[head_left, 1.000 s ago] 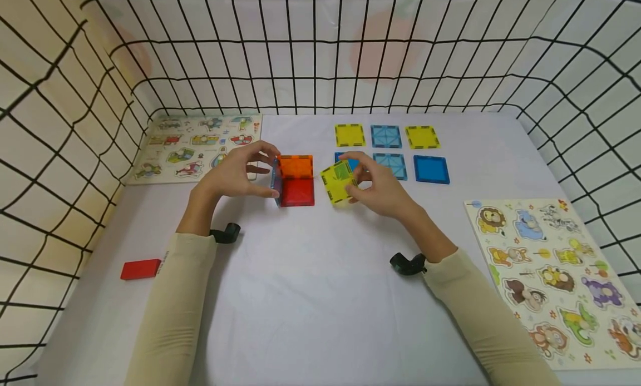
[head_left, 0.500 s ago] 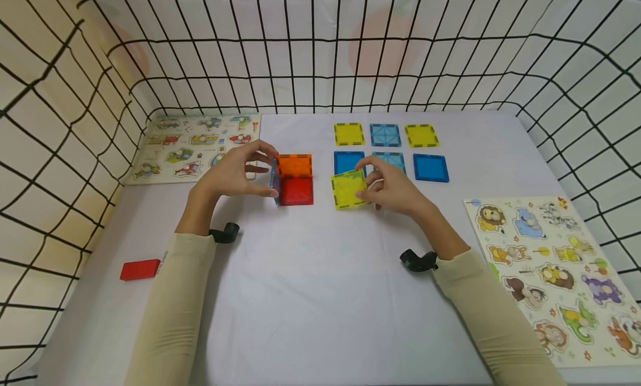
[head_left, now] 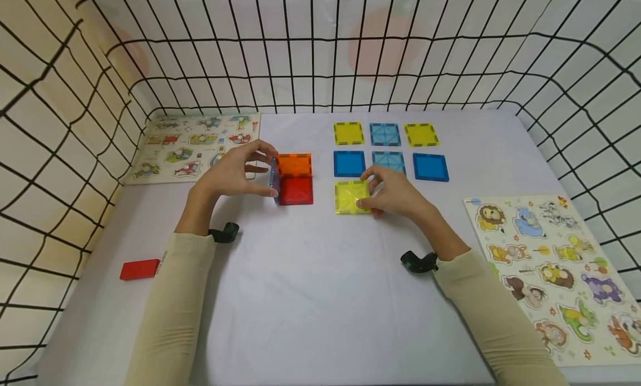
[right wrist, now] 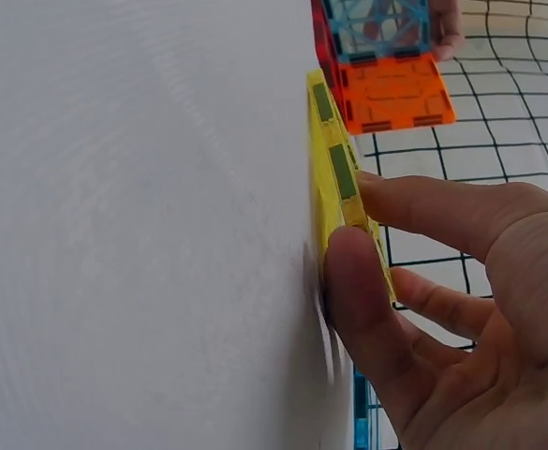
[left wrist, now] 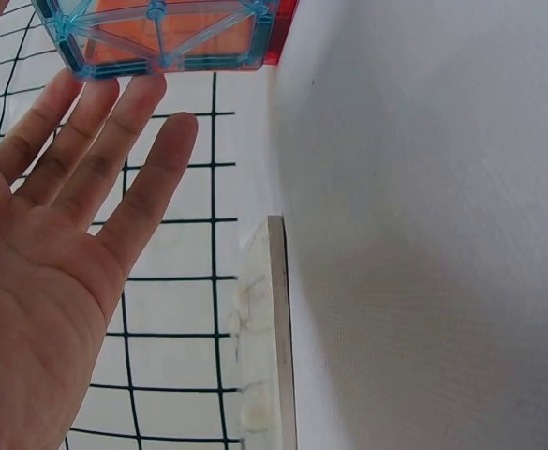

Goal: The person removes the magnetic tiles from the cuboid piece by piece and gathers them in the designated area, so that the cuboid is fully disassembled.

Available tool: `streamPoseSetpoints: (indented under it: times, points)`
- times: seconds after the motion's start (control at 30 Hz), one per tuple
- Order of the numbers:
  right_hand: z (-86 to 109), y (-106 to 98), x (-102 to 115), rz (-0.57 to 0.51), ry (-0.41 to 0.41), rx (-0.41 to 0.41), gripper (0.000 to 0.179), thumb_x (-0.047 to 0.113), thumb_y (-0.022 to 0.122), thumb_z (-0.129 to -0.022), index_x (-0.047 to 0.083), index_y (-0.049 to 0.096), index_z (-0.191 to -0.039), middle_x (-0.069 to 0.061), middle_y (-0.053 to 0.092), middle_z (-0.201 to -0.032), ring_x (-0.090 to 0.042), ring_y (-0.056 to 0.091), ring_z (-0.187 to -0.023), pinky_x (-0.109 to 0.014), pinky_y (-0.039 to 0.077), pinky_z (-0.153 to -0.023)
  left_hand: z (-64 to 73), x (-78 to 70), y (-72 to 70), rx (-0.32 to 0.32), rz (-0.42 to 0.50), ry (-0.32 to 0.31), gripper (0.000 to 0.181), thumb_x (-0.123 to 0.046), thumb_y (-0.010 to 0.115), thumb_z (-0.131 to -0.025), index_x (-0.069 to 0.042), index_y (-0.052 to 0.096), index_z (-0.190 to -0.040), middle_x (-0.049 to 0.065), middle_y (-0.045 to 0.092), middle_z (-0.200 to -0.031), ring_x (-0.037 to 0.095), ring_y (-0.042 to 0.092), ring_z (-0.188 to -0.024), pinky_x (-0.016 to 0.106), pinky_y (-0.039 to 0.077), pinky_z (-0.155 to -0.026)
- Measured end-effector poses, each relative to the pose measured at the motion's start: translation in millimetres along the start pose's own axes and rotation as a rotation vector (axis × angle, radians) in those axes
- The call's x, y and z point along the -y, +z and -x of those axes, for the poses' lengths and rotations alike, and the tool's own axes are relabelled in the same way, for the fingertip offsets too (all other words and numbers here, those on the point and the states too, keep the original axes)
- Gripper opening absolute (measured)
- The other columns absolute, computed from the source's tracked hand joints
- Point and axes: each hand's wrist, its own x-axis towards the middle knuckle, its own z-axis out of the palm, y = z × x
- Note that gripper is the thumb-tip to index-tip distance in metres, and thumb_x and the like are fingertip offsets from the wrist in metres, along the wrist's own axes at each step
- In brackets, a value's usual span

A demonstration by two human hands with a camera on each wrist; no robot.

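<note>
In the head view, my left hand (head_left: 232, 169) spans an upright light blue magnetic tile (left wrist: 166, 42), thumb by its near edge and fingertips at the far one. That tile stands at the left side of a flat red magnetic tile (head_left: 296, 191). An orange magnetic tile (head_left: 294, 165) stands upright along the red one's back edge. To the right, my right hand (head_left: 393, 192) pinches a yellow magnetic tile (head_left: 352, 197) between thumb and fingers at its right side. The yellow tile is at the tabletop, slightly tilted in the right wrist view, apart from the red one.
Behind the yellow tile lie two rows of flat tiles, among them a blue one (head_left: 349, 163) and a far yellow one (head_left: 348, 133). Picture puzzle boards lie at back left (head_left: 195, 147) and right (head_left: 556, 275). A red block (head_left: 139, 269) is at left. Black wire mesh (head_left: 325, 52) encloses the table.
My right hand has moved right, away from the red tile, and brought the yellow tile down and level in front of the blue one. The left hand has stayed at the light blue tile.
</note>
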Motion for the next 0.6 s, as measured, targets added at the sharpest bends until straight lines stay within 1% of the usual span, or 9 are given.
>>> streamPoseSetpoints:
  times: [0.1, 0.23, 0.47, 0.6]
  points:
    - [-0.3, 2, 1, 0.049, 0.015, -0.012, 0.059, 0.03, 0.084, -0.087, 0.018, 0.053, -0.135, -0.011, 0.06, -0.115, -0.023, 0.069, -0.065, -0.03, 0.056, -0.066, 0.1, -0.6, 0.5, 0.002, -0.006, -0.001, 0.075, -0.02, 0.099, -0.068, -0.011, 0.056, -0.129, 0.003, 0.058, -0.129, 0.023, 0.061, -0.122, 0.046, 0.054, -0.106]
    - [0.1, 5, 3, 0.101, 0.009, -0.03, 0.059, 0.031, 0.083, -0.087, 0.017, 0.054, -0.136, -0.01, 0.06, -0.115, -0.023, 0.065, -0.063, -0.031, 0.052, -0.065, 0.3, -1.9, 0.5, 0.005, -0.012, 0.01, 0.076, -0.02, 0.099, -0.068, -0.01, 0.056, -0.13, 0.003, 0.058, -0.13, 0.023, 0.061, -0.122, 0.046, 0.054, -0.106]
    - [-1.6, 10, 2, 0.132, -0.015, -0.035, 0.057, 0.031, 0.082, -0.088, 0.014, 0.055, -0.135, -0.011, 0.056, -0.111, -0.022, 0.063, -0.057, -0.031, 0.048, -0.063, 0.9, -2.2, -0.2, 0.006, -0.002, 0.011, 0.075, -0.018, 0.099, -0.067, -0.011, 0.056, -0.129, 0.003, 0.059, -0.129, 0.023, 0.062, -0.122, 0.046, 0.054, -0.106]
    - [-2.7, 11, 1, 0.151, -0.014, -0.029, 0.058, 0.033, 0.081, -0.088, 0.013, 0.056, -0.136, -0.01, 0.055, -0.111, -0.02, 0.064, -0.056, -0.032, 0.048, -0.065, 1.6, -2.4, 0.1, 0.005, 0.016, 0.006, 0.074, -0.013, 0.098, -0.068, -0.009, 0.057, -0.13, 0.005, 0.059, -0.132, 0.024, 0.061, -0.124, 0.047, 0.054, -0.106]
